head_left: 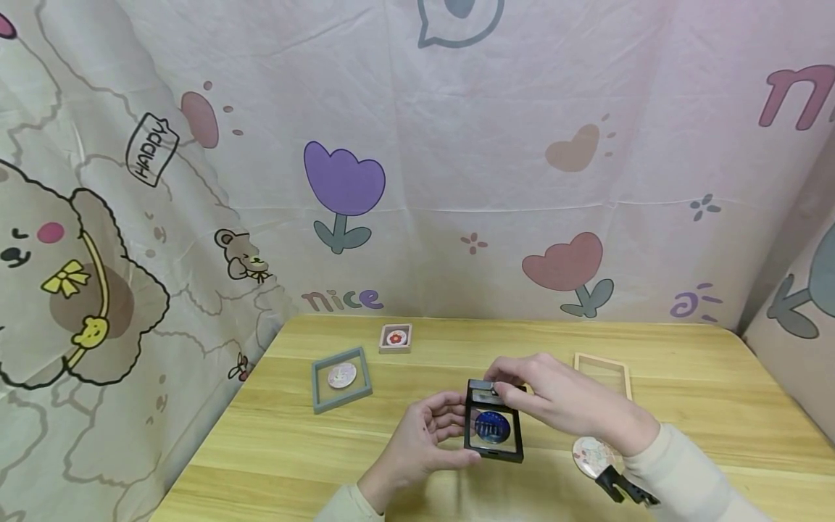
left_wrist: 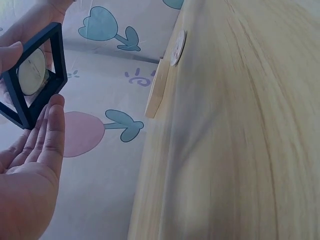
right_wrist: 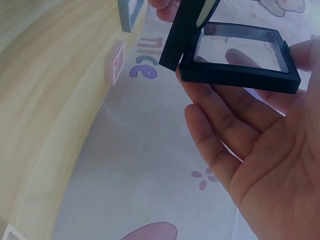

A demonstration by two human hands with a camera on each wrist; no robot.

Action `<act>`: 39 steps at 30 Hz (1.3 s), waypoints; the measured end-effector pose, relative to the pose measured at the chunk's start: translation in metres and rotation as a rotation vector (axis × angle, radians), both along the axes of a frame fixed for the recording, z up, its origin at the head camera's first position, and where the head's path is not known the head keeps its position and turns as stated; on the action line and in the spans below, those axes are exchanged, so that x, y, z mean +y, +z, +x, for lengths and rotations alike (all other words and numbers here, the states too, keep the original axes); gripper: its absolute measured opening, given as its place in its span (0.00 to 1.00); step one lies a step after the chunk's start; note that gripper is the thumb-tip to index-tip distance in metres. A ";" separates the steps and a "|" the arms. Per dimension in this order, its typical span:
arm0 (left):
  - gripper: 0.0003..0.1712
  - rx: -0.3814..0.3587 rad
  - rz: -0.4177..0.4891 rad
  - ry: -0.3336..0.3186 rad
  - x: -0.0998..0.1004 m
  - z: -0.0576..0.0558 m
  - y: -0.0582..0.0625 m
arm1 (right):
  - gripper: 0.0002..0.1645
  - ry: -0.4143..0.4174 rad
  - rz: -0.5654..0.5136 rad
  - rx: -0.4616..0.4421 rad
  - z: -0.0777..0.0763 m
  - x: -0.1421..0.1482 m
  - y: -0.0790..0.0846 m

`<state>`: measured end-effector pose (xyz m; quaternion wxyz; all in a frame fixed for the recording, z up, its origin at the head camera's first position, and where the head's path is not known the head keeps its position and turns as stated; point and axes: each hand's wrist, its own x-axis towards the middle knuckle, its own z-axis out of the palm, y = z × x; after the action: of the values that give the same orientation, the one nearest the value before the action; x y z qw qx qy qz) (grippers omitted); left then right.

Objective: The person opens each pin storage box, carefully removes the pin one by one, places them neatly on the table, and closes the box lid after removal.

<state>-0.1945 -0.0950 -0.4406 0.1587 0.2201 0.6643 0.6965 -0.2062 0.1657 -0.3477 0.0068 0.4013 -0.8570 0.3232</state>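
A black folding display frame (head_left: 512, 457) stands opened at its hinge, held above the table between both hands. A dark blue round coin-like disc (head_left: 492, 428) shows against the clear window of the near half. My left hand (head_left: 430, 442) grips that half at its left side, thumb at the lower corner. My right hand (head_left: 548, 391) pinches the far, tilted half from above and the right. In the right wrist view, the half in the right hand has a bare clear window (right_wrist: 240, 47). The left wrist view shows the disc's pale back (left_wrist: 31, 72).
At left on the wooden table lie a grey frame (head_left: 342, 404) around a round badge (head_left: 342, 375) and a small pink frame (head_left: 395, 349). At right are a light wooden frame (head_left: 628, 380), a round badge (head_left: 593, 457) and a black clip-like piece (head_left: 612, 484).
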 end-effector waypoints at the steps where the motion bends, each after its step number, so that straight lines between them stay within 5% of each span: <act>1: 0.42 -0.001 0.000 0.000 0.000 0.000 0.000 | 0.11 -0.010 -0.001 -0.003 -0.001 0.000 0.000; 22: 0.44 -0.018 0.011 0.002 0.000 -0.001 -0.003 | 0.13 -0.135 -0.027 0.030 -0.010 0.010 -0.006; 39: 0.40 -0.051 0.003 0.035 -0.001 -0.003 -0.003 | 0.09 -0.244 -0.062 0.098 -0.004 0.016 -0.004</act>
<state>-0.1979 -0.0963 -0.4436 0.1630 0.1910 0.6629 0.7054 -0.2106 0.1812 -0.3517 0.1002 0.3092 -0.8876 0.3262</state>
